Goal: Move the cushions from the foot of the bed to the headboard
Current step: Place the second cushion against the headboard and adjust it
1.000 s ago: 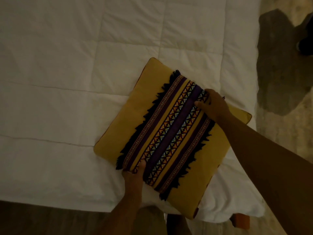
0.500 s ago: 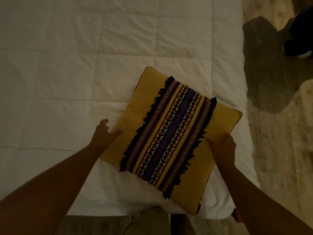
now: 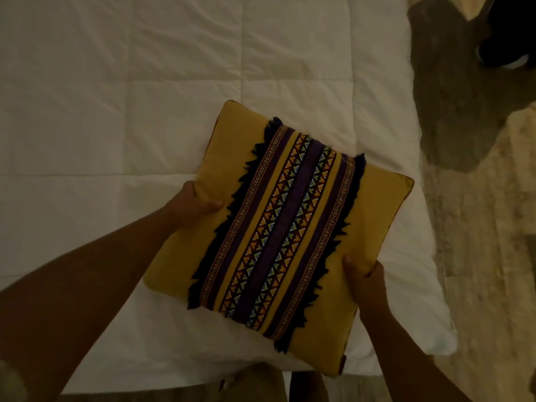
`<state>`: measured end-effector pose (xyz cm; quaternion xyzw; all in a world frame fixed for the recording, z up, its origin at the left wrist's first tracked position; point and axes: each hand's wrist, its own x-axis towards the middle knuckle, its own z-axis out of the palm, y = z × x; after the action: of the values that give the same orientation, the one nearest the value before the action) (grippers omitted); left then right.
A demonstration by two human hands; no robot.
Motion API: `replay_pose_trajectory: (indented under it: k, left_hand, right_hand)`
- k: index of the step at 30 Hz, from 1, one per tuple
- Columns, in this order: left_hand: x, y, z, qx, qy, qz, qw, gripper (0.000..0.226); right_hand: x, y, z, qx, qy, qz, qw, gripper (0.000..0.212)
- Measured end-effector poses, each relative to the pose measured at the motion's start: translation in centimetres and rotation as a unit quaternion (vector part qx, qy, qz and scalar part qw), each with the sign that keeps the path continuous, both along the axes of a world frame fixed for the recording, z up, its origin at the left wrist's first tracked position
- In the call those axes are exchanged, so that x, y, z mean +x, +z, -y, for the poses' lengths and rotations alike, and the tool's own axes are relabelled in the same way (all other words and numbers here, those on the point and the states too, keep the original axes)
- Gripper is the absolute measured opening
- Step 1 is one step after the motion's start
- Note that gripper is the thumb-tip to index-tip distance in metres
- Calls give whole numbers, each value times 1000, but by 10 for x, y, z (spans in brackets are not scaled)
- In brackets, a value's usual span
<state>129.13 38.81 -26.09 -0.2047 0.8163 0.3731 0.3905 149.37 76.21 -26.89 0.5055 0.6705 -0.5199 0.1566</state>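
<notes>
My fingers pinch the square mustard-yellow cushion with its purple patterned, black-fringed band (image 3: 278, 227): my left hand (image 3: 193, 206) grips its left edge, thumb on top, and my right hand (image 3: 364, 281) clasps the lower right edge the same way. The cushion sits tilted at centre frame, over the near edge of the white quilted bedcover (image 3: 116, 111). I judge the carry hardly begun; the headboard is out of view. Both forearms reach in from the bottom corners.

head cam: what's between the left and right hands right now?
In the head view, only the yellow cushion: the left hand grips its left edge, the right hand its lower right edge, and its patterned, fringed centre band spans the stretch between them.
</notes>
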Motion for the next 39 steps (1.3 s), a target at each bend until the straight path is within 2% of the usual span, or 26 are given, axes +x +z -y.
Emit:
replay_pose_trajectory:
  k: [4,9,17,23,28,34,36,39]
  left_hand:
    - [3,-9,2,20,20,-1,1000,104]
    - [11,1,3,69,45,-35,996,96]
    - [83,27,9,115,166,-49,978,108]
    - [153,26,5,109,249,-44,961,102]
    - [175,16,2,98,245,-43,964,117]
    - [164,3,12,94,214,-36,972,96]
    - [161,3,17,82,196,-22,977,103]
    - [153,4,23,95,155,1,983,130]
  right_hand:
    - [-4,-7,-6,-34,-14,-9,999,103]
    - [-14,7,-12,-69,-9,-79,995,81]
    - [-42,36,-37,-54,98,-82,990,89]
    - [-45,38,-34,-32,153,-71,985,83]
    - [-38,25,-34,-44,184,-52,981,85]
    - [-50,11,-45,-60,224,-9,973,96]
    - [-58,13,-50,-42,262,20,964,99]
    - [-73,17,-56,-27,298,52,953,106]
